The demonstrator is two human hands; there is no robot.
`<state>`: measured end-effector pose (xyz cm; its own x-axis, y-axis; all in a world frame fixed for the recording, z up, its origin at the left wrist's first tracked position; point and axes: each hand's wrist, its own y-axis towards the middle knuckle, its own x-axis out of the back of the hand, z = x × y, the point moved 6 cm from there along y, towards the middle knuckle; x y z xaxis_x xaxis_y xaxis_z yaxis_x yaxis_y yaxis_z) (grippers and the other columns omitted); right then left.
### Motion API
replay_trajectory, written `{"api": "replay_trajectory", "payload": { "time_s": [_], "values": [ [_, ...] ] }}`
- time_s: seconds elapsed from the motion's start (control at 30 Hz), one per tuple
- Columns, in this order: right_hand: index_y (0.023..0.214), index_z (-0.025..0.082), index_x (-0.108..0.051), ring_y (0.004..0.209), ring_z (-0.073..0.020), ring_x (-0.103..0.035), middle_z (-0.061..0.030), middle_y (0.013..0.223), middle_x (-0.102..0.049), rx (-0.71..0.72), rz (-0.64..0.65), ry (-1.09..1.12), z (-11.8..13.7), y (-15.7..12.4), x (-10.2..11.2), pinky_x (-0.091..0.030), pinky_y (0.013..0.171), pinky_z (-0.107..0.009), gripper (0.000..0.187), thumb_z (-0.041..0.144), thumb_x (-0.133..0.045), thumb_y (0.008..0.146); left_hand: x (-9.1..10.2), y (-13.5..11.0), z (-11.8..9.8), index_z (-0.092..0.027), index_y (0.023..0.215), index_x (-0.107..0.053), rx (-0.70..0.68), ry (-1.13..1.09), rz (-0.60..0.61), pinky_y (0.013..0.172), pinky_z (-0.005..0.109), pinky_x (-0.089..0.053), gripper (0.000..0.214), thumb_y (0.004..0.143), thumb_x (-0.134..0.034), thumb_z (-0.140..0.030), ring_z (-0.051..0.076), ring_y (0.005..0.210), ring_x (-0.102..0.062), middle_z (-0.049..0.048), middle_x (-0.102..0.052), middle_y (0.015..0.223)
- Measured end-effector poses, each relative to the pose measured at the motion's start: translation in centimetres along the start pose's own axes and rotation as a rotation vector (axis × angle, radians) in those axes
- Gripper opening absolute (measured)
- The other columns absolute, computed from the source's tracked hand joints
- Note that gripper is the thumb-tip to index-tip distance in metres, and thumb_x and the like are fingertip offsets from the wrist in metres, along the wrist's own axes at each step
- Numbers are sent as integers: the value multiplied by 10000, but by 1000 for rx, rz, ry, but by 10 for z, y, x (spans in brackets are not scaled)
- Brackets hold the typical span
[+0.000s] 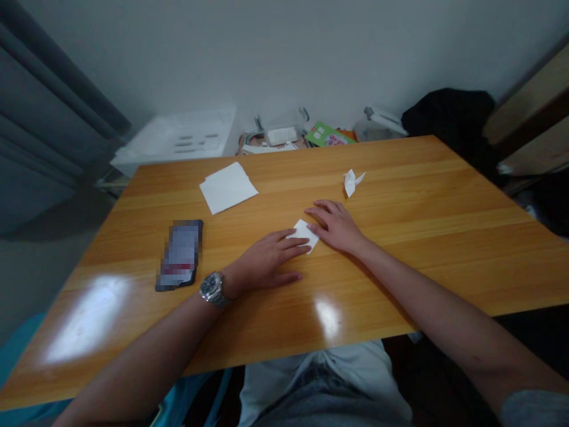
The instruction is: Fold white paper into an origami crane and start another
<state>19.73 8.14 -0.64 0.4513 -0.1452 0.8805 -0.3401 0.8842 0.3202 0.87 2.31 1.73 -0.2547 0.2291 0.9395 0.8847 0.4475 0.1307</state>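
Note:
A small white folded paper [303, 230] lies flat on the wooden table [400, 237], turned like a diamond. My left hand [267, 258], a metal watch on its wrist, rests over the paper's left side with fingers stretched out and the thumb apart. From the right, my right hand [336, 226] touches the paper's right corner with its thumb, its other fingers spread and bent above the table. Just beyond my right hand stands a white origami crane [351, 182]. Part of the paper is hidden under my left fingers.
A stack of white paper sheets [229, 187] lies at the back left. Nearer on the left is a phone [180, 255] with a blurred screen. Behind the table's far edge are a white plastic tray [186, 133], a green booklet [329, 135] and a black cloth item [448, 115].

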Motion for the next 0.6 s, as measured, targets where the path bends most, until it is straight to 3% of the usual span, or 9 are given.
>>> {"api": "replay_trajectory", "payload": {
  "time_s": [0.3, 0.47, 0.6],
  "values": [
    [1328, 249, -674, 1324, -293, -503, -123, 1413, -584, 43, 1, 11, -4, -2, -1, -412, 1137, -502, 411, 443, -449, 1045, 0, 3, -5, -247, 1527, -458, 16, 58, -3, 1158, 502, -379, 591, 1000, -541, -501, 319, 1369, -460, 65, -503, 1553],
    [1333, 235, -663, 1321, -295, -506, -135, 1416, -582, 73, 6, 71, -3, -4, 5, -410, 1134, -503, 406, 443, -496, 1027, 2, 4, -6, -248, 1536, -447, 85, 134, -1, 1060, 486, -432, 540, 1031, -481, -435, 290, 1178, -549, 73, -477, 1575],
    [1299, 294, -680, 1320, -286, -519, -96, 1422, -588, 134, 27, 129, 2, -7, 10, -412, 1117, -512, 356, 445, -554, 1002, 0, 3, -3, -242, 1534, -445, 107, 163, -11, 1033, 481, -440, 537, 1027, -492, -412, 293, 1149, -559, 91, -461, 1584]
  ]
}}
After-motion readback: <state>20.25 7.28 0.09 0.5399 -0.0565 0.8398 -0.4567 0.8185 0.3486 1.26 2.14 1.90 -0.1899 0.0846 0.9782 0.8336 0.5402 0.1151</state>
